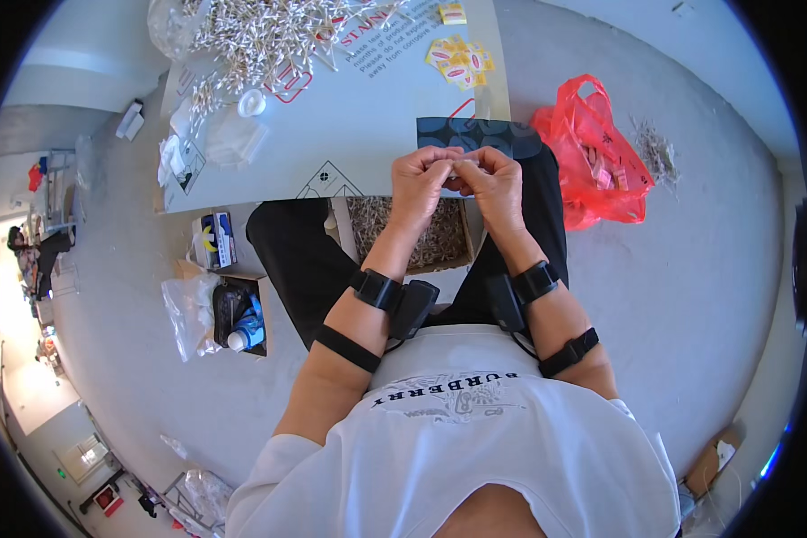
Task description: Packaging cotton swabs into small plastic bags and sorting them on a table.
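Note:
Above the near edge of the table [368,134], my left hand [419,179] and my right hand [493,184] meet, thumbs and fingers pinched together. Whatever lies between the fingertips is too small and covered to make out. Just behind them, a dark sheet with round shapes [435,134] hangs over the table edge and my right thigh. Below my forearms, between my knees, stands a cardboard box [444,265] full of thin, short sticks. Farther back on the table are a heap of pale-tipped sticks [251,45] and several small yellow-and-white packets [460,63].
A red plastic bag [592,202] holding small pink packs sits right of the table, beside a stick pile [656,152] on the floor. A clear plastic container [235,142] and a white round lid [252,103] lie at the table's left. Left of my legs is a box with a blue bottle [249,332].

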Motion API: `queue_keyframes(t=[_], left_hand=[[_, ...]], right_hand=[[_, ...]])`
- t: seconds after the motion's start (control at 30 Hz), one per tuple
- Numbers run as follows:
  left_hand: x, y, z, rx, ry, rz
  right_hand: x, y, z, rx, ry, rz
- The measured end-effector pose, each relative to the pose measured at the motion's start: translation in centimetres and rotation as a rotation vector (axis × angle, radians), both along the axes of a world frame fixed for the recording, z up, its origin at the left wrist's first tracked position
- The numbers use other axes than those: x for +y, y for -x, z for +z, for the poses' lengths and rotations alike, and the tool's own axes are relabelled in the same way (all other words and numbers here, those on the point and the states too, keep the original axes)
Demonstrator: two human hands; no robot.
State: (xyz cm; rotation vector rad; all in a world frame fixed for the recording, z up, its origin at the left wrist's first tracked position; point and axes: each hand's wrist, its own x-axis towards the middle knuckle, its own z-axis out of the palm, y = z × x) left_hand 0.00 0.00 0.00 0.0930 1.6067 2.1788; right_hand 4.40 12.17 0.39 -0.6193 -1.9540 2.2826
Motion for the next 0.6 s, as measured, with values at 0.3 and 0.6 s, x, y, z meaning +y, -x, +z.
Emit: queue_keyframes(t=[0.3, 0.6], left_hand=[[-1.2, 0.4, 0.8, -0.08, -0.184, -0.036], [-1.3, 0.6, 0.8, 0.267, 0.132, -0.043]], right_hand=[[0.4, -0.4, 1.2, 0.064, 0.303, -0.028], [1.1, -0.3, 0.2, 0.254, -0.038, 0.013]])
